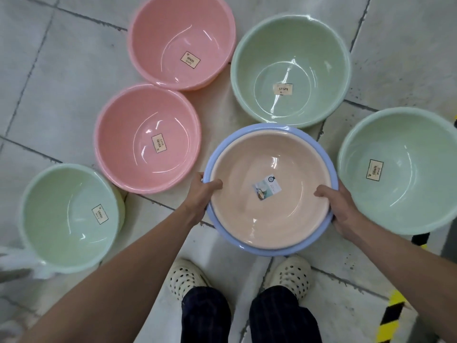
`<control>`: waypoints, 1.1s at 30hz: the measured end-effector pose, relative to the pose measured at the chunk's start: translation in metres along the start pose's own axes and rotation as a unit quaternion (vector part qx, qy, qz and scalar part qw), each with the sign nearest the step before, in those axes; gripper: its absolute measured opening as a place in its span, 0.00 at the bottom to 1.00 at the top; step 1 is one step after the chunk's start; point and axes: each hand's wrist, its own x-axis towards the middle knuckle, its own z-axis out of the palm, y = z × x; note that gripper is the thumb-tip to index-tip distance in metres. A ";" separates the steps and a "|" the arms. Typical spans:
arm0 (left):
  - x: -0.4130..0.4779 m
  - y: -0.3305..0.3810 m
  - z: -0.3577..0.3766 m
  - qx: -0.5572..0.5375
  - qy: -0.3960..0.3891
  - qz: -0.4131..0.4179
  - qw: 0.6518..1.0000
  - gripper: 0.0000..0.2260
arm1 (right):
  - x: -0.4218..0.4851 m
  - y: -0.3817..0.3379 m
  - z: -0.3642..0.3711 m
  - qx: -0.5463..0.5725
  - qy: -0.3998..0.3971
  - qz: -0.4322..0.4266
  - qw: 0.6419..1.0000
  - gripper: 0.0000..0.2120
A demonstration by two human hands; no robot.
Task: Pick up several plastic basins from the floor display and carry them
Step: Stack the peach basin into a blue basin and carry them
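L hand [206,191] clamped on left rim of stacked pair: thumb hooked inside peach basin [247,219], fingers hidden under blue basin [259,128]. R hand [340,210] same grip on right rim. Peach nested in blue, both mouth-up; round, no long axis. Pink basins [148,139] beyond L hand, green basins [291,70] ahead + either side, on tiled floor [61,58]. Cream clogs [188,276] near side of grip.

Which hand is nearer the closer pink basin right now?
Left. The left hand grips the left rim of the stacked basins, just beside the closer pink basin. The right hand holds the opposite rim, the whole stack away.
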 end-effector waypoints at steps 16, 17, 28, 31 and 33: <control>-0.161 0.062 -0.207 -0.225 0.122 0.032 0.966 0.20 | -0.141 -0.168 0.191 -0.181 -0.195 -0.074 0.961 0.25; -0.171 0.059 -0.223 -0.238 0.133 0.026 0.962 0.20 | -0.150 -0.170 0.209 -0.193 -0.204 -0.075 0.957 0.26; -0.243 -0.018 -0.397 -0.356 0.229 0.008 0.906 0.24 | -0.254 -0.151 0.411 -0.336 -0.297 -0.102 0.888 0.25; -0.245 -0.046 -0.433 -0.378 0.248 0.005 0.892 0.24 | -0.273 -0.134 0.457 -0.357 -0.302 -0.100 0.878 0.22; -0.240 -0.066 -0.452 -0.396 0.258 0.004 0.881 0.22 | -0.280 -0.121 0.483 -0.367 -0.312 -0.101 0.871 0.23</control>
